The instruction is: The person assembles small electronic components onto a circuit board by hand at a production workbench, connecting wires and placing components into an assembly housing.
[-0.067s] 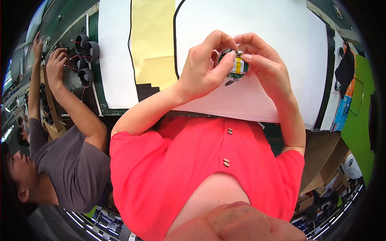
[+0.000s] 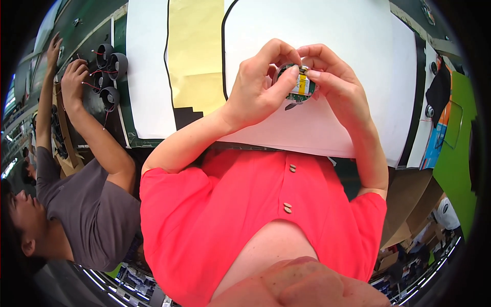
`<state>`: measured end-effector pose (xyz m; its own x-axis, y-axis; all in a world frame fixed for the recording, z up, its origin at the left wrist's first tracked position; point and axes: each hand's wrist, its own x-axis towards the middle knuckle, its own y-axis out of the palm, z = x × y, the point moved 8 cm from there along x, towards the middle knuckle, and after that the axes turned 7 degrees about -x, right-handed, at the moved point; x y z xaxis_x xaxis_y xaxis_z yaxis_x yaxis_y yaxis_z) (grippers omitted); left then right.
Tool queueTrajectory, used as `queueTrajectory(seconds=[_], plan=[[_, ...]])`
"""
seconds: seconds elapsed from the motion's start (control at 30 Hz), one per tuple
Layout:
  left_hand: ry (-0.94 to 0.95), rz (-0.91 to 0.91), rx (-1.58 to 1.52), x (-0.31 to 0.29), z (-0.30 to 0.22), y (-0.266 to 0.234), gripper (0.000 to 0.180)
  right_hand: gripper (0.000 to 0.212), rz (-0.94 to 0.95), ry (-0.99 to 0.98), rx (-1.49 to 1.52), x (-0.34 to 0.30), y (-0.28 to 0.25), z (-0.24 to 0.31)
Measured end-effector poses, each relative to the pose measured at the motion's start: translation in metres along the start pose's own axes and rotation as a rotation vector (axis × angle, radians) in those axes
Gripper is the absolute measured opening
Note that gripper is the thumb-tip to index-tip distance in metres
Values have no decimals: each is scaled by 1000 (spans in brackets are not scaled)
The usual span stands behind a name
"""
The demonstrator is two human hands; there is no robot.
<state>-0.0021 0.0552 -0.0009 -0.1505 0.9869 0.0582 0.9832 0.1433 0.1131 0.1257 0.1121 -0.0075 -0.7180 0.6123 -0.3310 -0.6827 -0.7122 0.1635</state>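
Note:
Between my hands, above the white-covered table [image 2: 317,130], is a small round device [image 2: 308,95] with a green circuit board. A silvery battery pack [image 2: 300,86] with a yellow strip lies across the board. My left hand [image 2: 266,84] grips the device from the left, its thumb pressed on the board near the top of the battery pack. From the right, my right hand [image 2: 335,79] holds the rim, thumb and fingertips pinched at its upper edge. Whatever lies between those fingertips is too small to tell. A dark tab sticks out below the device.
At my left a co-worker [image 2: 87,215] reaches over the table, near several dark round housings [image 2: 117,66] with red wires. A yellow sheet [image 2: 197,56] edged by black lines lies left of my hands. At the right are a black cloth piece [image 2: 439,94] and a green panel [image 2: 460,148].
My hands and the device stay almost in place, with the device tilted very slightly. The co-worker's far hand has shifted a little.

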Motion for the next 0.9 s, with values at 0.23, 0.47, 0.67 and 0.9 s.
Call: queueTrajectory(seconds=[0.23, 0.47, 0.67, 0.9], plan=[[-47, 20, -24, 2, -3, 1, 13, 33, 11, -18, -26, -1, -2, 3], [-34, 11, 3, 4, -6, -1, 15, 32, -6, -42, -106, -1, 3, 8], [-173, 130, 75, 1, -8, 2, 13, 30, -24, 29, -39, -1, 1, 2], [-240, 193, 87, 11, -16, -5, 16, 30, 54, 121, 119, 9, 3, 3]])
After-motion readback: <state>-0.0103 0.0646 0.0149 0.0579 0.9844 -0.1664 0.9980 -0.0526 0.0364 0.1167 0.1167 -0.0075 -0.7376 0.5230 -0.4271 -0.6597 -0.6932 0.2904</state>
